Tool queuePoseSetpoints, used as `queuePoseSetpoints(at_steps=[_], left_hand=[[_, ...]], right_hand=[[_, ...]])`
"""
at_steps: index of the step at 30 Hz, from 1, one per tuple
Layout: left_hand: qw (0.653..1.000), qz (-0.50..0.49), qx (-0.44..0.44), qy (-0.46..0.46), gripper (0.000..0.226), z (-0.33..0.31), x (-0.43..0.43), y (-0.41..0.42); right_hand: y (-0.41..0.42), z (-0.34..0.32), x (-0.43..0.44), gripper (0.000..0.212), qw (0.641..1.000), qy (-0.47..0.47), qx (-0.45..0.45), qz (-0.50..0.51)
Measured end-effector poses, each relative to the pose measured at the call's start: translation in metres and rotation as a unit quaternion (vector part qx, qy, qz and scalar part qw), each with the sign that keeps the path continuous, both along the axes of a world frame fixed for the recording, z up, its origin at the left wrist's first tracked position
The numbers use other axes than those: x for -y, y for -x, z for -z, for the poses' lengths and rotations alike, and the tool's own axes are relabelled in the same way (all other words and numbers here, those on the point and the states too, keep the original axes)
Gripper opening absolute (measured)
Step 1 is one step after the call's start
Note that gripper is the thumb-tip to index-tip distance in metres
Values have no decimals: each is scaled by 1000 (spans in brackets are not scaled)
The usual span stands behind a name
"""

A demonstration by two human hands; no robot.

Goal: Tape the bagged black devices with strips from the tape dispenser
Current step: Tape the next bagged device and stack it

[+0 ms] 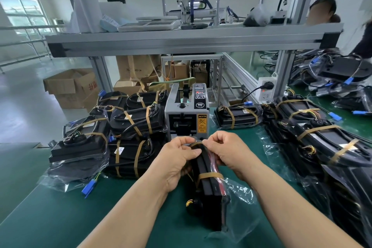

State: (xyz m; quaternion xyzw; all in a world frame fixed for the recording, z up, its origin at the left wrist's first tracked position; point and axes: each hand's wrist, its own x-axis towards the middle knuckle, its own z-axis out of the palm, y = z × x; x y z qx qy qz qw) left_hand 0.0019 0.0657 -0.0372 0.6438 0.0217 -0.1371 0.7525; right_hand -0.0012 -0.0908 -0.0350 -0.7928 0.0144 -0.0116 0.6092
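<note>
A bagged black device point(207, 191) stands on edge on the green mat in front of me, with one brown tape band point(209, 175) round its middle. At its far end, my left hand point(177, 161) grips the device's side while its fingers hold a brown tape strip point(196, 144). My right hand point(223, 151) pinches the other end of that strip over the top of the device. The grey tape dispenser point(186, 112) stands just behind both hands.
Taped bagged devices are stacked to the left point(128, 125) and lie in a row to the right point(314, 133). An aluminium shelf frame point(181, 38) crosses overhead. Cardboard boxes point(70, 86) sit on the floor at left. Another person point(324, 10) is at the far right.
</note>
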Motion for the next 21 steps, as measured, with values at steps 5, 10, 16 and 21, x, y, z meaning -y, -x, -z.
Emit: queuePoseSetpoints(at_steps=[5,10,16,21], left_hand=[[998,-36,44,-39,32,6,10,7],[993,-8,98,-67,35,13,17,17],[989,10,120,-80,41,16,15,31],[972,-74,79,-209,48,36,-9,39]], right_hand=[[2,-9,-3,38,987,152,-29,36],[4,-18,1,39,975,194,-104,28],[2,-27,3,26,868,492,-46,-45],[13,-25,26,24,932,356,-67,-30]])
